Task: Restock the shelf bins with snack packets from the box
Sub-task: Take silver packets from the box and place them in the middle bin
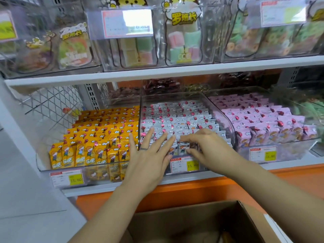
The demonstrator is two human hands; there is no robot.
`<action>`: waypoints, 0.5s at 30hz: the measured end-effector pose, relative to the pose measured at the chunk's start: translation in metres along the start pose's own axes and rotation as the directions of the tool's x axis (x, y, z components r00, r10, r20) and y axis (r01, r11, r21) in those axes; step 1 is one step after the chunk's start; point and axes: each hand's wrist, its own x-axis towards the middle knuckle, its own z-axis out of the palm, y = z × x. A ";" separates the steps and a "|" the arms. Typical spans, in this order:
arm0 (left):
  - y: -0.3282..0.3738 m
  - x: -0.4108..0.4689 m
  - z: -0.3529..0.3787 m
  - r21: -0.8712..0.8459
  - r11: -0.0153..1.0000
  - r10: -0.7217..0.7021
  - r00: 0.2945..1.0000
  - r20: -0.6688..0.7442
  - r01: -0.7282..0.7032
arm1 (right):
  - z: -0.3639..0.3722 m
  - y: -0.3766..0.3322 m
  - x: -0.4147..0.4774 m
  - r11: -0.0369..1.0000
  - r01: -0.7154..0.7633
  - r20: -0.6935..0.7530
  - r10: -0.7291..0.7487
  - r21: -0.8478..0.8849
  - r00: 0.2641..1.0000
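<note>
Yellow snack packets [98, 137] printed with a cartoon child stand in tight rows in the clear plastic bin at the left of the lower shelf, and a white price tag with a yellow patch [67, 178] is fixed to its front.

At the centre of the frame the left hand [149, 155] lies flat over the front edge of the middle clear plastic bin [173, 98]. Its fingers are straight and spread apart, with the tips resting on the front row of white snack packets [178, 116], which have red balloon prints. A dark ring [142, 148] sits on one finger.

Just to the right of it, the right hand [208, 146] reaches into the same front row. Its fingers are curled, and the thumb and forefinger pinch the tops of white snack packets there.

Right of the middle bin, pink snack packets [263, 120] fill a third clear bin.

An open brown cardboard box [192, 221] sits at the bottom of the frame, below both forearms. What it holds cannot be made out.
</note>
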 end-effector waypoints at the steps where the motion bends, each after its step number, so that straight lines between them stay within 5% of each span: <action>1: 0.000 0.001 0.001 0.010 1.000 -0.002 1.000 0.016 0.001 | 0.002 0.000 -0.003 1.000 0.001 -0.011 -0.001 0.007 1.000; 6: 0.011 -0.012 -0.006 -0.032 0.999 -0.041 0.998 -0.045 0.039 | 0.014 0.000 -0.035 0.999 0.026 -0.098 -0.029 -0.027 0.995; 11: 0.041 -0.053 -0.006 -0.387 0.922 -0.118 0.954 -0.277 0.001 | 0.029 0.005 -0.078 0.996 0.052 -0.367 -0.021 0.074 0.930; 15: 0.079 -0.093 0.020 -0.579 0.798 -0.234 0.971 -0.040 0.168 | 0.065 0.014 -0.130 0.972 -0.068 -0.292 0.134 0.225 0.947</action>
